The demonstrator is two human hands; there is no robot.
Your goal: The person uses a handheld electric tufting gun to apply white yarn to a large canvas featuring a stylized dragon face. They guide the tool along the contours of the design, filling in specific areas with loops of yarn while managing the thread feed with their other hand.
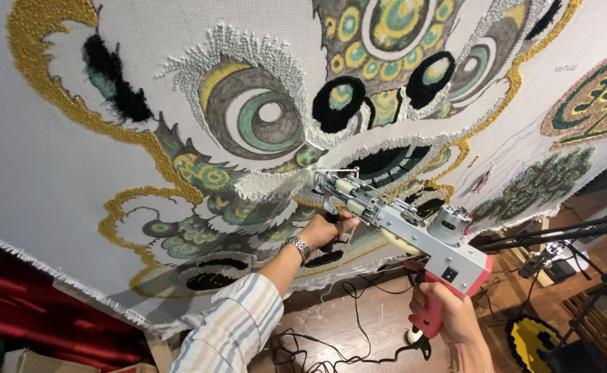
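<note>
Fingers of both hands clenched on one tufting gun [414, 228], left hand [334, 226], right hand [448, 314], one cloth [55, 166].

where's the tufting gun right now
In the head view, the tufting gun is centre-right, its needle tip against the cloth, held by the right hand at the red grip and the left hand near the front.

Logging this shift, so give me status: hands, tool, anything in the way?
Left hand grips front handle, right hand on red grip. Tufting gun tip against stretched cloth, at white tufted patch. Nothing blocking.
</note>
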